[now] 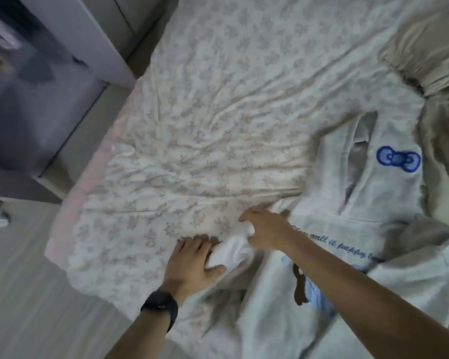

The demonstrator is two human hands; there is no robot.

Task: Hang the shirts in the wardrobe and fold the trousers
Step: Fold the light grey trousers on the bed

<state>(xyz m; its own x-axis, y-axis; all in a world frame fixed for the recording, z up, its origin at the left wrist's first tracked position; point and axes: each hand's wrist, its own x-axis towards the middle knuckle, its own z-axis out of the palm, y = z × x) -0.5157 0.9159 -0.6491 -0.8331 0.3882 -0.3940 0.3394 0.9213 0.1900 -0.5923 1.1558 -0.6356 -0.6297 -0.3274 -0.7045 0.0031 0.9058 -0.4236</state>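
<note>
Blue cursive stitching across the chest of the white hoodie reads in part "call it puppy". Its start is hidden behind the right forearm and its end runs under a grey-brown fold of cloth. Beyond the right hand, on the hood, sits an embroidered blue bow outline; near the right forearm is a brown and pale-blue print, too blurred to make out. The hoodie looks soft and fleecy and lies face up on the bed, to the right of both hands. Its white sleeve is bunched between them. The left hand, with a black smartwatch on its wrist, lies flat with fingers straight on the sleeve's near end. The right hand curls round the far end, forefinger stretched out. Under both hands spreads a wrinkled cream bedsheet with a faint floral pattern. A beige garment with a gathered edge lies far beyond the right hand.
</note>
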